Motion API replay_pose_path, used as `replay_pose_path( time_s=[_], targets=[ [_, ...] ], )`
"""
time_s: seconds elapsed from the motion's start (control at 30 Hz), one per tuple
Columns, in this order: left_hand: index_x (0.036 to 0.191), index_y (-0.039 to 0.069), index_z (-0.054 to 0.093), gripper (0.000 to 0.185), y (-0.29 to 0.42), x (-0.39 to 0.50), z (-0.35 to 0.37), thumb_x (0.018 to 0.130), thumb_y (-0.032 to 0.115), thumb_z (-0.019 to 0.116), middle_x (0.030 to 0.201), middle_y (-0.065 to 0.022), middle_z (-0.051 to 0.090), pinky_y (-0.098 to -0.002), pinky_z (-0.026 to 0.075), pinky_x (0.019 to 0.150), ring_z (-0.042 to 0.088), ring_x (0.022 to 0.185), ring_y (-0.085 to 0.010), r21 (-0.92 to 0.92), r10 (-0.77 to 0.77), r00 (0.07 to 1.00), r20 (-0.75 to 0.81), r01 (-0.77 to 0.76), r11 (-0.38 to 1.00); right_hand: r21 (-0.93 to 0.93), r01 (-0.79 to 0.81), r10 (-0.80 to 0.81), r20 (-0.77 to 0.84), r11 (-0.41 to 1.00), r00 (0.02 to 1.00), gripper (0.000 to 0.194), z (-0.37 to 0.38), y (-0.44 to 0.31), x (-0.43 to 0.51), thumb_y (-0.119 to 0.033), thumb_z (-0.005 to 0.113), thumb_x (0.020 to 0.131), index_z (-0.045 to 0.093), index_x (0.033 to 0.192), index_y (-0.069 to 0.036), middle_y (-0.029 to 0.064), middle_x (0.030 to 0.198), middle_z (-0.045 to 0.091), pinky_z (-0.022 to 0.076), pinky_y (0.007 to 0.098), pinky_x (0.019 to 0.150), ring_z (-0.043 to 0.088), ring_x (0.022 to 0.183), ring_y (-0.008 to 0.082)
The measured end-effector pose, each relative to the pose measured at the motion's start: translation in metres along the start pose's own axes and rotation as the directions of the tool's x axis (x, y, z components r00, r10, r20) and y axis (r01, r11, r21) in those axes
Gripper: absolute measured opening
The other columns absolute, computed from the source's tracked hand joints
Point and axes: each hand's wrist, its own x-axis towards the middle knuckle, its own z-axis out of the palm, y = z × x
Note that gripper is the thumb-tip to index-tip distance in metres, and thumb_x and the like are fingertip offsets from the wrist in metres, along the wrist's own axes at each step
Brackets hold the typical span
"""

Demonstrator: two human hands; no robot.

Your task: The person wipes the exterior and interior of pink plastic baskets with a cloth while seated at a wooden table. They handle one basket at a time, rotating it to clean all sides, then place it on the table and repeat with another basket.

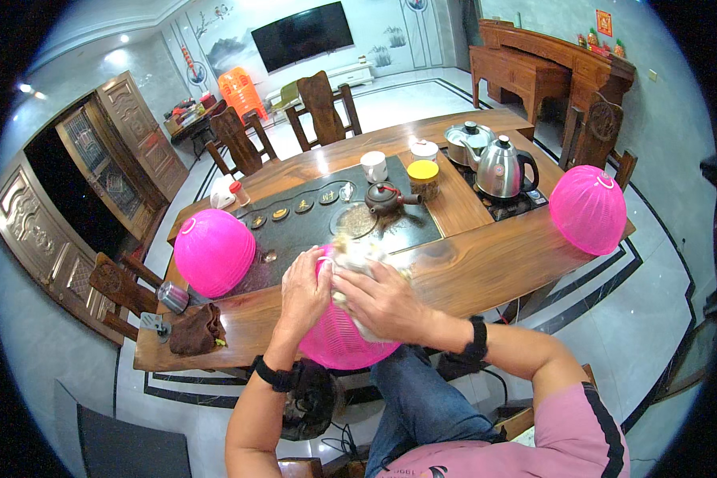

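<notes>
A pink mesh dome (346, 337), like a food cover, stands at the near table edge, partly over my lap. My left hand (306, 284) rests on its upper left side, fingers near its top ring. My right hand (382, 296) presses a blurred, whitish, crumpled thing (355, 254) against the dome's top and right side; its kind is unclear. One more pink dome (215, 252) stands to the left on the tea tray, and another (588, 209) at the table's right end.
Behind my hands, the dark stone tea tray (299, 236) bears a brown teapot (385, 198), a white mug (374, 166) and a yellow-lidded jar (423, 179). Steel kettles (502, 170) stand further right. A brown cloth (196, 331) and a metal cup (172, 297) lie at the near left.
</notes>
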Motion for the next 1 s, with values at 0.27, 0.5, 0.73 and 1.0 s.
replay_pose_path(
  time_s=[0.27,0.5,0.73,1.0],
  targets=[
    [0.126,-0.002,0.059,0.053,0.011,0.007,-0.001,0.099,0.044,0.061,0.130,-0.0238,0.063,-0.0462,0.047,0.103,0.061,0.121,-0.0388,0.074,0.029,0.999,-0.024,-0.027,0.997,0.191,-0.387,0.266,0.460,0.902,0.847,0.034,0.063,0.130,0.056,-0.030,0.048,0.102,0.067,0.117,-0.006,0.0179,0.115,0.069,0.0534,0.0452,0.093,0.066,0.110,0.0350],
    [0.127,-0.001,0.060,0.055,0.018,0.008,0.002,0.096,0.044,0.065,0.126,-0.0226,0.064,-0.0463,0.047,0.102,0.061,0.120,-0.0385,0.110,-0.007,0.999,-0.044,0.012,0.994,0.127,-0.662,0.566,0.415,0.739,0.712,0.049,0.064,0.128,0.008,-0.040,0.034,0.106,0.065,0.124,-0.006,0.0247,0.125,0.065,0.0471,0.0468,0.102,0.060,0.118,0.0436],
    [0.126,-0.001,0.060,0.051,0.017,0.009,0.005,0.097,0.041,0.064,0.130,-0.0222,0.063,-0.0456,0.046,0.104,0.061,0.122,-0.0382,0.110,0.015,1.000,-0.026,-0.012,0.994,0.169,-0.478,0.488,-0.021,0.862,0.872,0.056,-0.007,-0.021,-0.055,-0.028,0.056,0.101,0.046,0.147,0.003,0.0268,0.150,0.046,0.0349,0.0537,0.114,0.041,0.140,0.0462],
    [0.125,0.000,0.061,0.045,0.006,0.012,0.001,0.099,0.036,0.060,0.132,-0.0219,0.063,-0.0467,0.044,0.106,0.059,0.124,-0.0379,0.048,0.093,0.995,0.021,-0.094,0.994,0.212,-0.167,0.139,0.143,0.963,0.980,0.043,0.006,0.048,0.008,-0.019,0.062,0.095,0.059,0.133,0.000,0.0211,0.131,0.063,0.0483,0.0478,0.100,0.061,0.119,0.0411]
  ],
)
